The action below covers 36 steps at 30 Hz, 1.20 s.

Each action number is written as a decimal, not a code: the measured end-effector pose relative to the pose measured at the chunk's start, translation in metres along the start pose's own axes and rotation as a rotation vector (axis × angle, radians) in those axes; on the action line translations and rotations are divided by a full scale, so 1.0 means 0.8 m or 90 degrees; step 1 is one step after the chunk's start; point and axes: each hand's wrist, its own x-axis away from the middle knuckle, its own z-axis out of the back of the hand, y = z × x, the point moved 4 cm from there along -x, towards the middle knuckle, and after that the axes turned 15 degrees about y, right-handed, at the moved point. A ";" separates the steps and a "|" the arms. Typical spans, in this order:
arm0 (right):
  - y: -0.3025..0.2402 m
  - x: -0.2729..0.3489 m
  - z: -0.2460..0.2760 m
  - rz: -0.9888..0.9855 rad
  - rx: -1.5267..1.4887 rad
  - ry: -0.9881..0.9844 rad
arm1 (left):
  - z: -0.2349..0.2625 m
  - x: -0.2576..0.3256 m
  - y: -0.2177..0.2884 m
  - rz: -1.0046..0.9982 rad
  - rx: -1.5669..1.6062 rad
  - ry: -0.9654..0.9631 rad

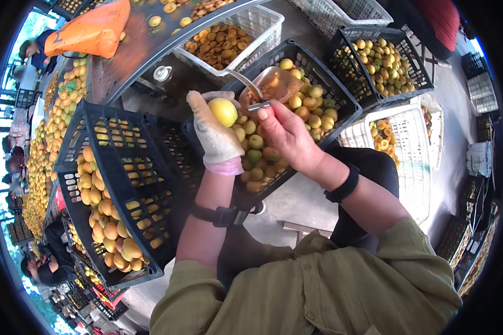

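My left hand point(217, 137), in a whitish work glove with a pink cuff at the wrist, is closed around a yellow apricot point(223, 112). Just to its right, my bare right hand point(293, 137) pinches a short silver metal tool point(259, 106) between thumb and fingers. The tool's tip is close to the apricot, apparently apart from it. Both hands are over a black crate point(345, 124) of whole yellow-green apricots point(254, 156). A translucent pinkish plastic container point(282, 84) with brown residue rests on the fruit, a pale curved handle point(243, 78) beside it.
At my left, a tilted black crate point(109, 142) holds orange apricots. Ahead, a white crate point(268, 33) contains cut fruit. Further right are another black crate point(425, 81) of apricots and a white crate point(416, 162) with halves. An orange bag point(89, 33) lies on the metal table.
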 end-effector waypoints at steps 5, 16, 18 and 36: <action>-0.029 0.003 0.001 0.179 0.145 -0.024 | 0.001 -0.015 0.044 -0.276 -0.141 0.015; -0.034 0.005 0.000 0.089 0.236 -0.094 | 0.000 -0.012 0.050 -0.446 -0.248 -0.092; -0.033 0.005 -0.002 0.081 0.240 -0.105 | 0.001 -0.012 0.053 -0.453 -0.268 -0.105; -0.016 0.001 -0.010 0.176 0.374 0.080 | -0.016 0.019 -0.010 0.106 0.070 -0.161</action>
